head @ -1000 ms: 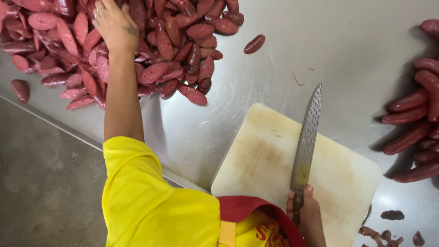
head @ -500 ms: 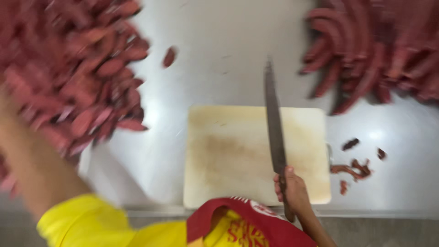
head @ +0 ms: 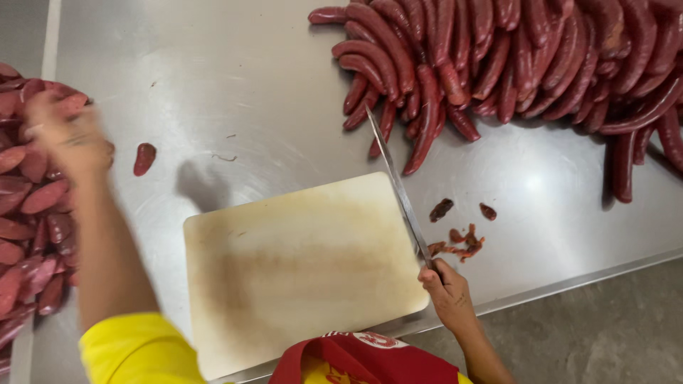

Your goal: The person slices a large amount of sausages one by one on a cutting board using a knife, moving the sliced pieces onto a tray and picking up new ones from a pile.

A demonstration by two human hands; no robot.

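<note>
Across the steel tabletop (head: 235,85) the view now takes in both heaps; a second ago only the left heap and the board showed. Largest: the pile of long whole sausages (head: 526,64) at the far right, lying mostly lengthwise away from the person. Next, the pale cutting board (head: 299,263) at the near edge, bare, nothing on it. At the far left, the heap of short cut sausage pieces (head: 32,213).

Left hand (head: 67,135) was deep in that heap a second ago; now it is at the heap's near side, blurred with motion. Whether its fingers are closed on a piece cannot be told. One stray piece (head: 144,158) lies alone just right of the heap.

Right hand (head: 445,288) sits at the board's right near corner, fingers wrapped tight round the handle of the knife (head: 398,188), as before. Blade's long axis runs from the hand up and slightly left along the board's right edge, tip pointing at the whole sausages and nearly reaching them.

Smallest: dark scraps (head: 462,238) on the tabletop right of the blade.

Judgement: board clear, one cutting round looks finished.
</note>
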